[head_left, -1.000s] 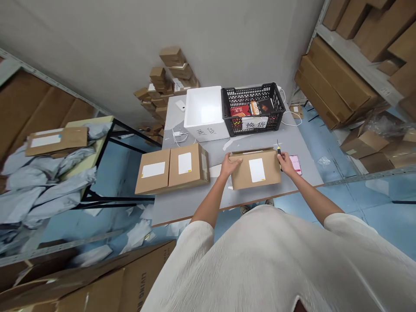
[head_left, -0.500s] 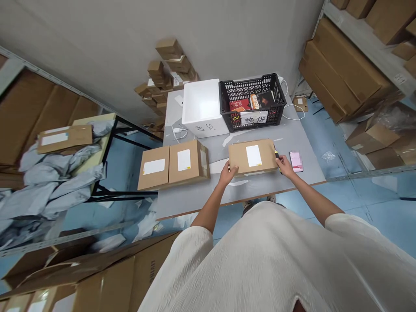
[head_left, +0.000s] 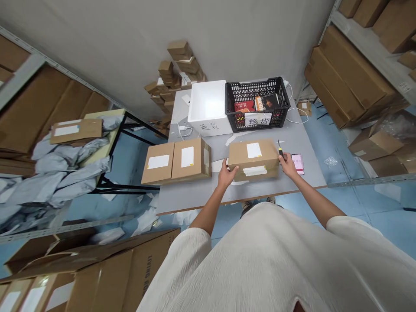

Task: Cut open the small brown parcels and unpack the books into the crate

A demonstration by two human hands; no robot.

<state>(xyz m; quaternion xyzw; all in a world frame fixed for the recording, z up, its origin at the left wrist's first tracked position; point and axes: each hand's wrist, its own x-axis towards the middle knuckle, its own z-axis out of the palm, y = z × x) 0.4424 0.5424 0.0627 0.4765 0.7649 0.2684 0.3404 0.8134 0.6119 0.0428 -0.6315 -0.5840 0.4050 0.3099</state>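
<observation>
A person's left hand (head_left: 227, 174), thumb and fingers apart, touches one end of a cardboard box (head_left: 254, 157) on the near side of the black crate (head_left: 258, 103). The right hand (head_left: 286, 164), at the other end, clamps its fingers on a black-and-yellow knife (head_left: 280, 151). A phone (head_left: 297, 164) lies nearer the person than the crate; a white foam box (head_left: 208, 108) stands just left of it.

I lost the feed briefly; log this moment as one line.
left hand: on box's left end | right hand: holding cutter, at box's right end | label: on box top | phone: on table, right
</observation>
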